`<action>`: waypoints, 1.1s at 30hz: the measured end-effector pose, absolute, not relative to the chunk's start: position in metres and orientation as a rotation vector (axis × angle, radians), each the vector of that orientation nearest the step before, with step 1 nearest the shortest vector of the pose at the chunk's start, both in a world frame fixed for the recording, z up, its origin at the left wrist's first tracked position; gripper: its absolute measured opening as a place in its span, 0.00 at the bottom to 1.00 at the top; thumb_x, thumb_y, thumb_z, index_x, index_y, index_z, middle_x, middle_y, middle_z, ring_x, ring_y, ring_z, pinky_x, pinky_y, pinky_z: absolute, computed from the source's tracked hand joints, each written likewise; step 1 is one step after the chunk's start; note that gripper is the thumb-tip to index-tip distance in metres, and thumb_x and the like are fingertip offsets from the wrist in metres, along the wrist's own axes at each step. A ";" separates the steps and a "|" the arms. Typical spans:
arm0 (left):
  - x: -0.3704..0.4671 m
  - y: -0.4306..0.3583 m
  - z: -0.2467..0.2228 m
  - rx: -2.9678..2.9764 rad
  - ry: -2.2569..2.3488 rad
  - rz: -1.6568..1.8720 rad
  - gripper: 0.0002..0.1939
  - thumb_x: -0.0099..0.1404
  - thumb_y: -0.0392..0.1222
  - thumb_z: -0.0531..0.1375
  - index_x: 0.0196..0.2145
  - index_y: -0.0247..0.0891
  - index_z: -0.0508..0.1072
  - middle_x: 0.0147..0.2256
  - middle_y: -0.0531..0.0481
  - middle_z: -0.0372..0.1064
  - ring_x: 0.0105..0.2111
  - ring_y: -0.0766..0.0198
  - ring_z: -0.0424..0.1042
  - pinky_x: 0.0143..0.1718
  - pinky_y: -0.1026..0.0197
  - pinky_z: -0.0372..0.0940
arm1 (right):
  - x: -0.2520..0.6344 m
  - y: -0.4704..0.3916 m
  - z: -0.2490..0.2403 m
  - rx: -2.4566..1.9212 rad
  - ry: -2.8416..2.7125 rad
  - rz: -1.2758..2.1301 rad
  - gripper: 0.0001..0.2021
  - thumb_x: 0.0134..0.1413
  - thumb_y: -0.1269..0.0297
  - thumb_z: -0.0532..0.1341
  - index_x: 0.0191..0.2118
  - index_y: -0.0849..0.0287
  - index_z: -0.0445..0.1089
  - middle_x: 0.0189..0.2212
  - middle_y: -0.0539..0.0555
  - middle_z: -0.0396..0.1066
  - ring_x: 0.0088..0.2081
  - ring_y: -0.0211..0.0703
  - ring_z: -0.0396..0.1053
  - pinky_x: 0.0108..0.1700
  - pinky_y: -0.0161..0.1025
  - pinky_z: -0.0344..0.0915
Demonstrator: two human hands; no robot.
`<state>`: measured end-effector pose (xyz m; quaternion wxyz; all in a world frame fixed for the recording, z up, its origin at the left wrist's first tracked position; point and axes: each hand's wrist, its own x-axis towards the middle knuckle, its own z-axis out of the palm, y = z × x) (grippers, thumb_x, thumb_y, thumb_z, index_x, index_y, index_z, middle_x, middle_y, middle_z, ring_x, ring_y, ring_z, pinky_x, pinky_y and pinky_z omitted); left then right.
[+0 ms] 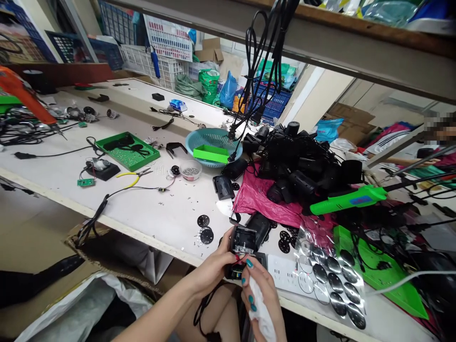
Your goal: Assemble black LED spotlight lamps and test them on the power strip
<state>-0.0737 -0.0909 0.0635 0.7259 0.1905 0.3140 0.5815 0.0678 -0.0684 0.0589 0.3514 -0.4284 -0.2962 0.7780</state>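
Note:
My left hand [213,266] is closed round a black plastic housing [243,237] at the table's front edge. The housing's open side faces me, and thin red wires and a circuit part show low inside it. My right hand [261,285] has its curled fingers round a crumpled white tissue [261,311]. Its thumb and fingertip meet at the wires beside the housing; whether they pinch a wire I cannot tell. A black cord [203,304] hangs below the housing over the lap. Just behind stands another black housing [259,225].
A blue basket [199,135], a green tray [142,164], yellow pliers [133,179] and a bowl of screws [190,171] lie on the table. Black housings [302,161] are heaped on pink plastic. A green electric screwdriver [349,200] and clear round discs [335,282] are at right. Cords [263,57] hang overhead.

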 end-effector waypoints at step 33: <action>-0.078 -0.087 0.072 0.439 0.706 1.280 0.38 0.58 0.36 0.58 0.65 0.51 0.55 0.58 0.52 0.64 0.59 0.54 0.58 0.61 0.52 0.44 | 0.086 -0.066 0.072 -0.817 -0.346 2.358 0.16 0.50 0.61 0.69 0.45 0.60 0.78 0.20 0.45 0.67 0.12 0.20 0.46 0.11 0.21 0.46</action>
